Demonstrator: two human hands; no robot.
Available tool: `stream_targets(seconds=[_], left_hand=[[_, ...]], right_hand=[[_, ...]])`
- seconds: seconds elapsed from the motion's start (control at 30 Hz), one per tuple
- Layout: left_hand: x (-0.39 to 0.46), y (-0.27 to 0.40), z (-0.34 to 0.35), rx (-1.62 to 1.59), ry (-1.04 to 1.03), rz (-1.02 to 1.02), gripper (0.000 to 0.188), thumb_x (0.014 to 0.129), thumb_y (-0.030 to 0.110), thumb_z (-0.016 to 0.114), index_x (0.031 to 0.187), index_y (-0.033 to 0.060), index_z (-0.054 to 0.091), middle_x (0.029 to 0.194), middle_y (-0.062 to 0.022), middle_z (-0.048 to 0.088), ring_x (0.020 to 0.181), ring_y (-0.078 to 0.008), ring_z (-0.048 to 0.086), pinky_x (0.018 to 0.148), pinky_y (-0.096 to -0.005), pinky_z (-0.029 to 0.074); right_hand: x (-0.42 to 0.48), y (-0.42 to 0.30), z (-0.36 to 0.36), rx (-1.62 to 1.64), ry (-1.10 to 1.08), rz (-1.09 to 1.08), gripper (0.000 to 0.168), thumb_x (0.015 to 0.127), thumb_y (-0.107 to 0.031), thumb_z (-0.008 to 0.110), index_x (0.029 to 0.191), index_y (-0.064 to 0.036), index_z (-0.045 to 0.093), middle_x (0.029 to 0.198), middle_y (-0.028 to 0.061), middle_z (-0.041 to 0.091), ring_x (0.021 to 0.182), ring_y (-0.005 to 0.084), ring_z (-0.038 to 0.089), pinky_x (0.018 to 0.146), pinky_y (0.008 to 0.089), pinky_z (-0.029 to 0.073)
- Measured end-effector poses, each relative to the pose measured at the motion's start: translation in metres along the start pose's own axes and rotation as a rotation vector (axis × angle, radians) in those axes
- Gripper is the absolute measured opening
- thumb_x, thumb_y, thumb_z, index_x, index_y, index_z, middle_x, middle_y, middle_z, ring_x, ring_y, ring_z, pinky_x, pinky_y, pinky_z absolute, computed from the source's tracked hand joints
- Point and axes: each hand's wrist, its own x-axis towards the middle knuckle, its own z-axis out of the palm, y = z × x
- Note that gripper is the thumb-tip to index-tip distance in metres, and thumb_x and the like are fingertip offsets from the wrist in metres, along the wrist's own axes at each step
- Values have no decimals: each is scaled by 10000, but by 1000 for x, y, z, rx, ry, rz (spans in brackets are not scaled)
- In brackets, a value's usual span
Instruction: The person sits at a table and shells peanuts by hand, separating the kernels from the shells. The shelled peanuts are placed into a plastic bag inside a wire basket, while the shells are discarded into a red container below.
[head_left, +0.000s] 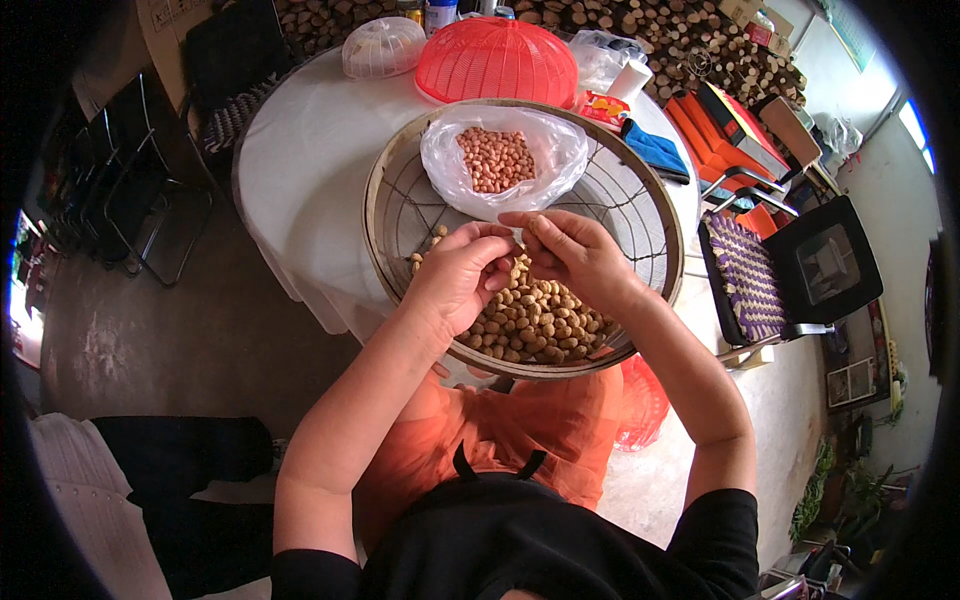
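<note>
My left hand (466, 271) and my right hand (576, 249) meet above a round wood-rimmed sieve (673, 225). Both have curled fingers, and my right thumb presses against the index finger. Whatever may be between the fingertips is too small or hidden to make out. Below them, unshelled peanuts (536, 319) lie heaped in the near part of the sieve, partly covered by my hands. Just beyond my fingertips sits an open clear plastic bag (559, 161) inside the sieve. Shelled reddish peanut kernels (496, 159) fill its middle.
The sieve overhangs the near edge of a round table with a white cover (300, 165). Behind it stand a red mesh food cover (495, 64) and a smaller white one (382, 49). A blue cloth (654, 148) lies right of the sieve. A chair (750, 277) stands at the right.
</note>
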Motion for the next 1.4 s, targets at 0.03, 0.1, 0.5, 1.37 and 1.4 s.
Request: stream_targets(seconds=[0.03,0.1,0.5,1.37,1.4], left_hand=[[0,0,0,12,-20,-7,111,904,38,555,1013,28,570,875,-27,577,722,-85,513,551,-192,380],[-2,1,1,36,-58,-20,133,898,42,568,1031,29,568,886,-25,580,733,-86,516,562,-193,383],[-3,4,5,67,-66,-14,167,864,79,667,1010,31,601,883,3,600,690,-61,512,563,-187,377],[2,-1,0,30,-32,119,111,905,133,635,966,40,639,832,12,600,677,-67,498,602,-198,399],[2,0,0,32,-56,122,113,908,133,630,968,37,638,831,9,599,676,-71,499,606,-201,403]], right_hand=[[0,1,-1,-1,5,-5,337,1025,-229,432,1175,26,590,740,-49,417,631,47,392,569,193,370],[2,6,-5,-3,16,-14,321,1024,-230,434,1114,23,610,720,-50,425,613,46,395,559,194,371],[1,7,-5,-117,31,10,298,1024,-218,431,1177,-25,599,692,-55,450,597,42,400,548,199,376],[3,8,8,-373,-5,-240,331,1027,-113,367,1329,-56,488,875,-11,536,680,34,421,607,188,388],[2,7,8,-451,2,-278,332,1023,-99,372,1330,-59,490,857,-15,525,673,34,403,601,188,375]])
